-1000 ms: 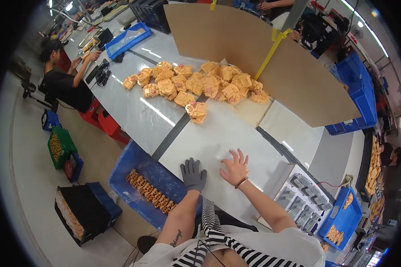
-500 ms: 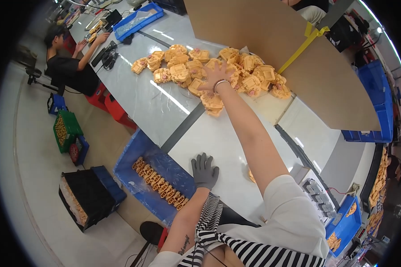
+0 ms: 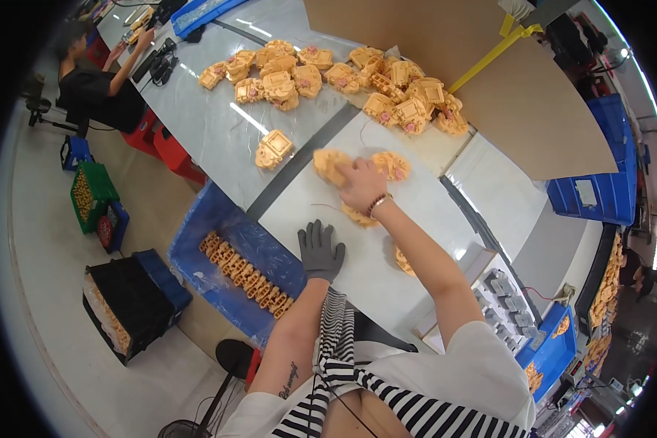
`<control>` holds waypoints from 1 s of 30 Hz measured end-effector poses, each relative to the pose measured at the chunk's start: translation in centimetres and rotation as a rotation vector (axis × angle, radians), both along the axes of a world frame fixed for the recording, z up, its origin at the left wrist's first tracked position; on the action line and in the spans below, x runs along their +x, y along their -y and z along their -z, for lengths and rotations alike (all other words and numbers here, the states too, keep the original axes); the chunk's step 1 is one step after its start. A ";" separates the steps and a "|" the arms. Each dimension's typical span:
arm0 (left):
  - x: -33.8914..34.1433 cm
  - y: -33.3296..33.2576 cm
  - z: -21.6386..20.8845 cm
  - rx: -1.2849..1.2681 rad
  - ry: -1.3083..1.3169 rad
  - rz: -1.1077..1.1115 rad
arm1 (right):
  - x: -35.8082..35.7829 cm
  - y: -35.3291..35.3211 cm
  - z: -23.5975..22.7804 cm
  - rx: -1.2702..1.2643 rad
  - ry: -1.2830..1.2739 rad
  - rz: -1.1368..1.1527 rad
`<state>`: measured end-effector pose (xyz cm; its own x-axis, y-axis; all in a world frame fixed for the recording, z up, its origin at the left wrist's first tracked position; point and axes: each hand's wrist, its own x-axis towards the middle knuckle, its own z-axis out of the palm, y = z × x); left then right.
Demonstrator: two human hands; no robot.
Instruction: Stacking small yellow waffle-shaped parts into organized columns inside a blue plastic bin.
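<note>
My right hand [image 3: 363, 188], bare with a bracelet, is over the white worktop [image 3: 379, 255]. Its fingers are curled on a yellow-orange moulded plastic part [image 3: 331, 166], blurred by motion. A second plastic part [image 3: 391, 166] lies just beyond the hand, and a third [image 3: 359, 216] is partly covered by the wrist. Another part [image 3: 403, 263] peeks out beside my right forearm. My left hand [image 3: 319, 252], in a grey glove, rests flat near the worktop's left edge, fingers spread, holding nothing. Further off lie a lone part [image 3: 274, 150] and a loose heap of such parts [image 3: 409, 80].
A blue crate [image 3: 186, 230] with a row of small orange parts [image 3: 244, 274] stands left of the worktop. A cardboard panel [image 3: 489, 95] rises behind the heap. Grey blocks in a white tray [image 3: 500, 303] sit at right. A person [image 3: 98, 98] works at far left.
My right hand has come back toward me from the heap, and several parts now lie nearer on the worktop. My left hand stays flat by the edge. The whole view has shifted slightly.
</note>
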<state>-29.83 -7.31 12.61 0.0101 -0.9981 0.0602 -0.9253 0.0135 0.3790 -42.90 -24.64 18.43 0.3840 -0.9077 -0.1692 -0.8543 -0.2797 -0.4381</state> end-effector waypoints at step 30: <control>0.2 -0.2 0.2 -0.031 -0.026 0.005 | -9.2 13.5 2.7 -0.145 -0.105 0.662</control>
<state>-29.61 -7.11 12.45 0.0066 -0.9959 0.0906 -0.9149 0.0306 0.4024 -52.09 -38.18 15.71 -0.2715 -0.9618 -0.0345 -0.9013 0.2666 -0.3413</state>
